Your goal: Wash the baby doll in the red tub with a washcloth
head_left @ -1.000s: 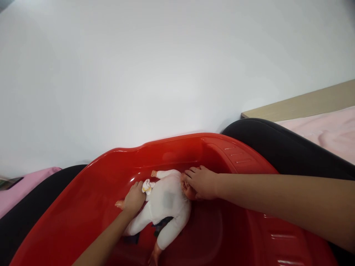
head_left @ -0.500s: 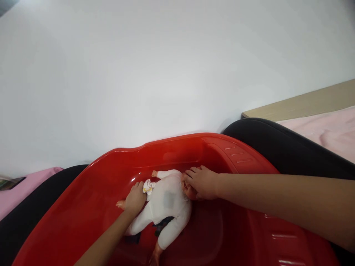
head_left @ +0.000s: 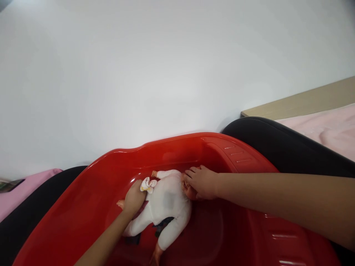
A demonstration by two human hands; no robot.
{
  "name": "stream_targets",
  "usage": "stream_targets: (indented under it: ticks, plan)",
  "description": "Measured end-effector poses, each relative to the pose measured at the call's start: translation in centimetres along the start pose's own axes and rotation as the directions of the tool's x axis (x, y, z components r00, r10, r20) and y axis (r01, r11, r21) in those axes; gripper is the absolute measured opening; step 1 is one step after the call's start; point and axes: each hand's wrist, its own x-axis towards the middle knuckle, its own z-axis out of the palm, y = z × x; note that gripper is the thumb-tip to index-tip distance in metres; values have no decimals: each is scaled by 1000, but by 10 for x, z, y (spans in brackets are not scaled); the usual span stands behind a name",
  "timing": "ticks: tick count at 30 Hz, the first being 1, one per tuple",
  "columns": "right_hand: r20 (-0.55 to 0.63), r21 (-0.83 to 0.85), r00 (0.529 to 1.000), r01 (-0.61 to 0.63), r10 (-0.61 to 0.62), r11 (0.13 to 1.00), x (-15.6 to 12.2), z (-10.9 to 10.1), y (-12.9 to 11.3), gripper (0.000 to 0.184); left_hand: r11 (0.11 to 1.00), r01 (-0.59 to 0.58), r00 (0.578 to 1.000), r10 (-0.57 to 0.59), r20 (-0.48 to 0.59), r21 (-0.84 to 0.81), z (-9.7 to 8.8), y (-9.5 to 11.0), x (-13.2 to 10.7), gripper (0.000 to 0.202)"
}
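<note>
A doll [head_left: 163,199] with a white cloth body lies on its back in a red plastic tub [head_left: 177,146], its head toward the right. My right hand [head_left: 202,183] is curled over the doll's head, covering much of it. Beside the doll's torso, my left hand [head_left: 135,197] is closed on a small crumpled white cloth [head_left: 148,184] with yellow and reddish marks. Its fingertips are hidden behind the hand and cloth. One doll foot [head_left: 121,204] shows past my left hand. Dark objects are partly visible beneath the doll.
A white wall [head_left: 166,74] rises behind the tub. Dark padded shapes [head_left: 257,144] flank the tub. Pink fabric [head_left: 330,129] lies at right beside a wooden board [head_left: 302,96]. At far left, a phone-like dark object [head_left: 12,185] rests on a pink surface [head_left: 36,184].
My left hand and the small cloth have shifted slightly left along the doll's side. More of the cloth shows. My right hand stays on the doll's head.
</note>
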Motion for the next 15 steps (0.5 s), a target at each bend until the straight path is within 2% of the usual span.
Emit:
stream_targets:
  ticks: [3,5,7,10,15]
  plan:
    - [-8,2,1000,9,-9,1000,1,2,1,76,982,-187,982,187,27,5,2,28,-9,13]
    - [-16,2,1000,17,-17,1000,1,3,2,76,943,-327,943,322,89,57,5,44,-13,12]
    - [-20,1,1000,17,-17,1000,0,3,2,77,906,-407,908,389,153,115,8,53,-14,14]
    - [-13,2,1000,11,-11,1000,-1,1,1,76,900,-402,909,368,196,171,10,53,-13,20]
    - [-2,-1,1000,8,-8,1000,-1,-1,0,77,929,-275,952,226,209,248,2,34,-8,18]
